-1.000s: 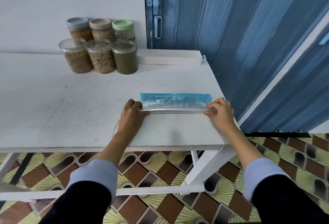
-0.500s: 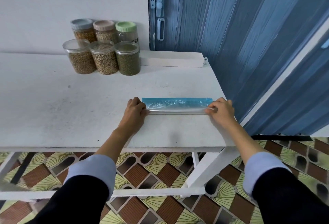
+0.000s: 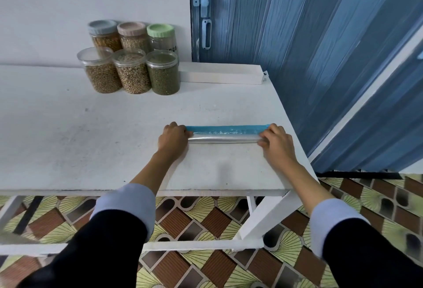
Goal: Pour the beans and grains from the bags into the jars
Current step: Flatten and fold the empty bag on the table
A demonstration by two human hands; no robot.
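Observation:
A clear plastic bag with a blue zip strip (image 3: 225,133) lies rolled into a narrow tube near the table's front right corner. My left hand (image 3: 172,141) grips its left end with curled fingers. My right hand (image 3: 275,143) grips its right end the same way. Several jars stand at the back against the wall: three clear-lidded ones in front, holding tan beans (image 3: 100,71), pale grains (image 3: 132,72) and green beans (image 3: 163,73). Behind them stand jars with a grey lid (image 3: 103,27), a pink lid (image 3: 131,29) and a green lid (image 3: 160,31).
The white table (image 3: 68,139) ends at its right edge close to my right hand. A long white box (image 3: 219,74) lies at the back right by a blue folding door (image 3: 297,35). Patterned floor tiles (image 3: 206,219) show below the table.
Both hands have rolled the bag away from me. The flat blue-topped part has shrunk to a thin strip. The jars have not moved.

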